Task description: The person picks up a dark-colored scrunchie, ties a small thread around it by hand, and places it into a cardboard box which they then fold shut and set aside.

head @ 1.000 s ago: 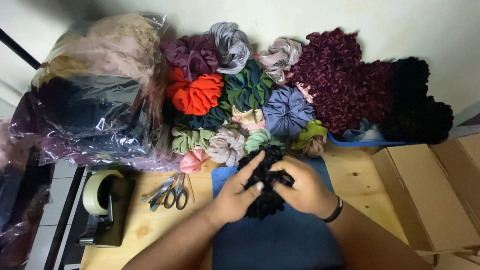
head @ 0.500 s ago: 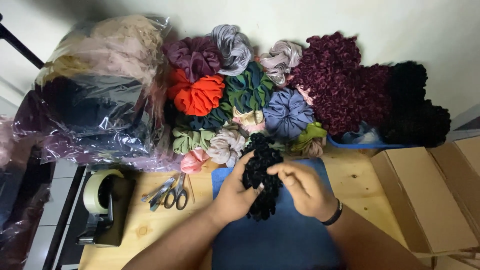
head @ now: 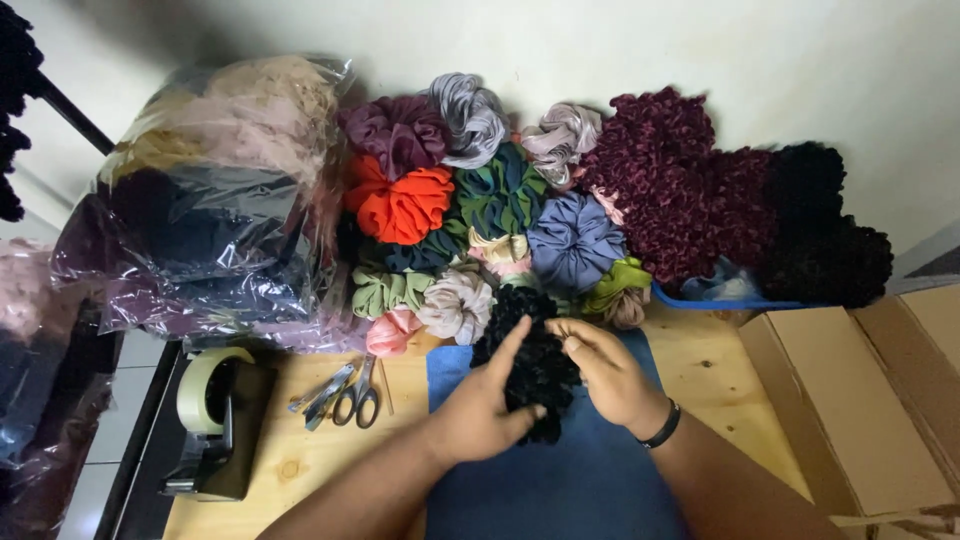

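Observation:
A black ruffled scrunchie [head: 530, 350] is stretched out between both hands over a blue cloth [head: 560, 480] on the wooden table [head: 300, 470]. My left hand [head: 485, 405] grips its left side, index finger pointing up along it. My right hand [head: 605, 370] pinches its right edge, a black band on that wrist. The scrunchie's top end reaches the pile of coloured scrunchies [head: 480, 220] behind it.
Clear plastic bags of fabric [head: 210, 210] lie at the left. A tape dispenser [head: 215, 420], scissors [head: 360, 395] and a clip [head: 322, 392] sit left of the cloth. Maroon [head: 680, 190] and black [head: 825, 235] ruffled heaps lie at the right, an open cardboard box [head: 850, 400] beside them.
The scrunchie, bunched between both hands a second ago, has been pulled longer, up toward the pile. My right hand has shifted to its right edge.

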